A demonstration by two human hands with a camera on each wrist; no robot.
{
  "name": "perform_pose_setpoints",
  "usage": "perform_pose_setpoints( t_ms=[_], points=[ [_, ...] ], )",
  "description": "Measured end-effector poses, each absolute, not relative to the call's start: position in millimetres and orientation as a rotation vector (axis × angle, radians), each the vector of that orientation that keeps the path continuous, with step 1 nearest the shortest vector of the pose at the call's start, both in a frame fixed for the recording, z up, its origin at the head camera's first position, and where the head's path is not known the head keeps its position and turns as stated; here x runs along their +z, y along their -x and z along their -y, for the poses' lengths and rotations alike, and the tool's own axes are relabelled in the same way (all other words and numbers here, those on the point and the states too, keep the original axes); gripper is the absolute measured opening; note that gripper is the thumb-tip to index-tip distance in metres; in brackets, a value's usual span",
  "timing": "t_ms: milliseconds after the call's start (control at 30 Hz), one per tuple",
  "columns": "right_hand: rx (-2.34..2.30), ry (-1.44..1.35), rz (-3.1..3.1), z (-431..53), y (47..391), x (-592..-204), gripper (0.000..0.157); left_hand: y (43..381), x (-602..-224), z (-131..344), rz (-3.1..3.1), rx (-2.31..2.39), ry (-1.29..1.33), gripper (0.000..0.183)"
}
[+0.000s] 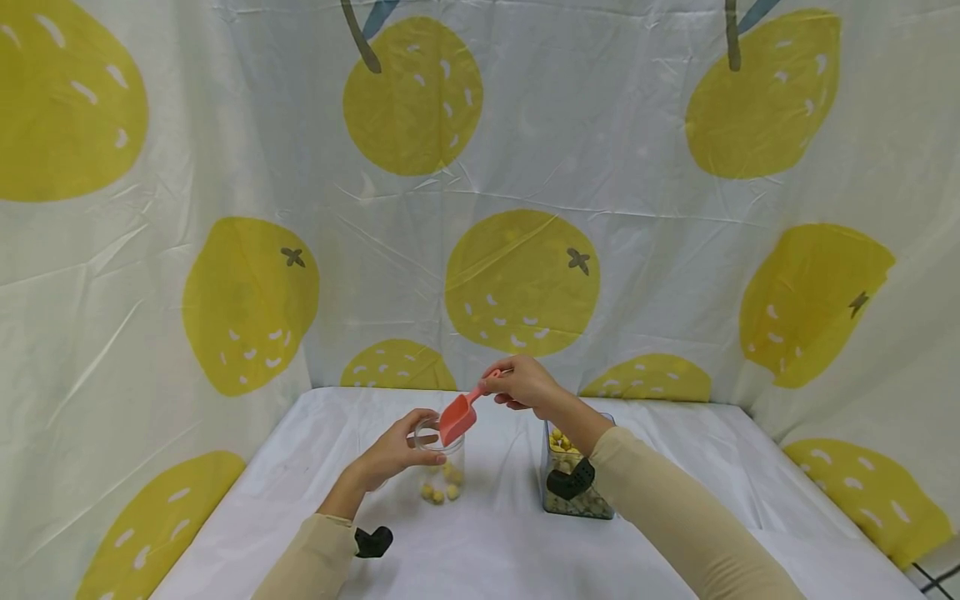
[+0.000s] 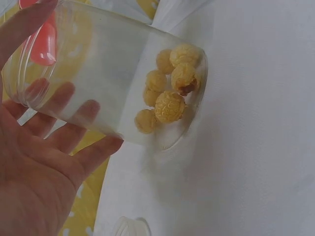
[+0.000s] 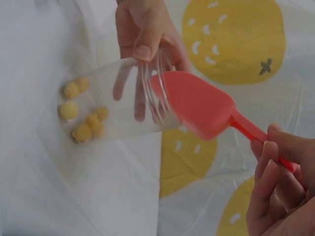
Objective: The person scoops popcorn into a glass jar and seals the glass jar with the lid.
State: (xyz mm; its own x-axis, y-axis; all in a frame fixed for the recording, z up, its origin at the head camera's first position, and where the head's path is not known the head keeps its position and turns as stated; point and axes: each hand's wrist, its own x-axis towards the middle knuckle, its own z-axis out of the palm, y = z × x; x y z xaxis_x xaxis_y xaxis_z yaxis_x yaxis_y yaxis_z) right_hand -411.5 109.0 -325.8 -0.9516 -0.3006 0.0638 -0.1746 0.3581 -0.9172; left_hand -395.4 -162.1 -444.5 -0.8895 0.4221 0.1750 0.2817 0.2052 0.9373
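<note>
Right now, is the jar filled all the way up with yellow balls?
No, just a few yellow balls sit at the bottom of the jar, with clear space above them.

Soft, even light. Beyond the back edge of the bench (image 1: 495, 542), the creased curtain (image 1: 540, 158) catches faint glare. The left-wrist view shows diffuse shadow beside the jar (image 2: 115, 69); the right-wrist view looks dimmer, hazy.

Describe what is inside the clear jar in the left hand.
Several round yellow pieces lie at the bottom of the clear jar. A pink scoop slants at its mouth. The pieces overlap, so any hidden behind others cannot be counted.
</note>
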Motion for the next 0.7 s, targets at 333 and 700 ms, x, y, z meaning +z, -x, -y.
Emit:
perform_pose_setpoints(
  t_ms=[333, 700],
  points=[
    [-1.688, 0.410, -2.476, -110.7, 412.7, -326.0, 0.018, 396.2, -444.9, 160.7, -2.333, 1.799, -0.678, 0.079],
    [-1.736, 0.375, -2.423, -116.4, 416.8, -323.3, 0.020, 396.7, -436.7, 155.1, -2.334, 1.808, -0.685, 0.089]
  ],
)
